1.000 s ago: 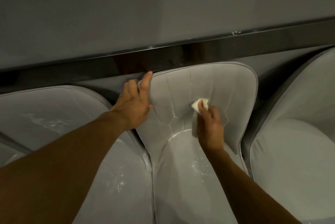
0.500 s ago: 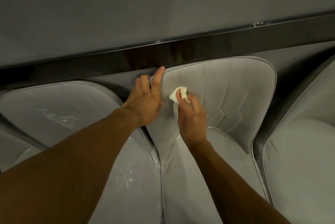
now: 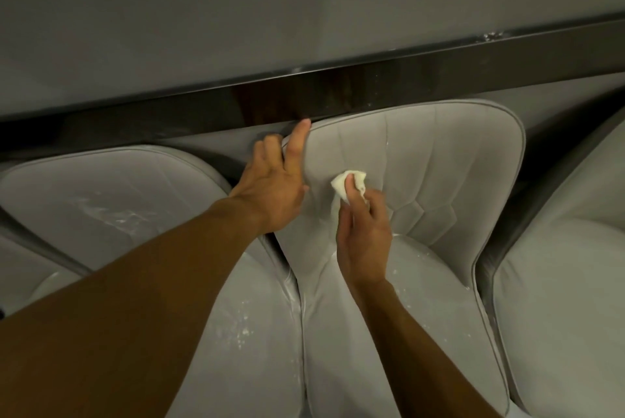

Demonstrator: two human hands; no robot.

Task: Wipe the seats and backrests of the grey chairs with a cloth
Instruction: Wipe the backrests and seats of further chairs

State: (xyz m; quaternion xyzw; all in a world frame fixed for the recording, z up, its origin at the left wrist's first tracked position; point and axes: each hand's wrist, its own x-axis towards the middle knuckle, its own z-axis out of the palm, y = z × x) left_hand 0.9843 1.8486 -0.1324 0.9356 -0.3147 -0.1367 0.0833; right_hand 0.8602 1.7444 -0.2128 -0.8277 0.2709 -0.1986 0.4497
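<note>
Cloth (image 3: 343, 183) slid right on backrest (image 3: 439, 160) | left hand (image 3: 274, 187) still grips edge

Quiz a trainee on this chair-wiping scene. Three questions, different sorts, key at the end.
1. True or false: the cloth lies loose on a seat, with no hand on it.
2. The left hand grips: A the cloth; B the left edge of the middle backrest; C nothing.
3. Fill in: the cloth is pinched against the middle backrest by the ___ hand.

Key: 1 false; 2 B; 3 right hand.
</note>
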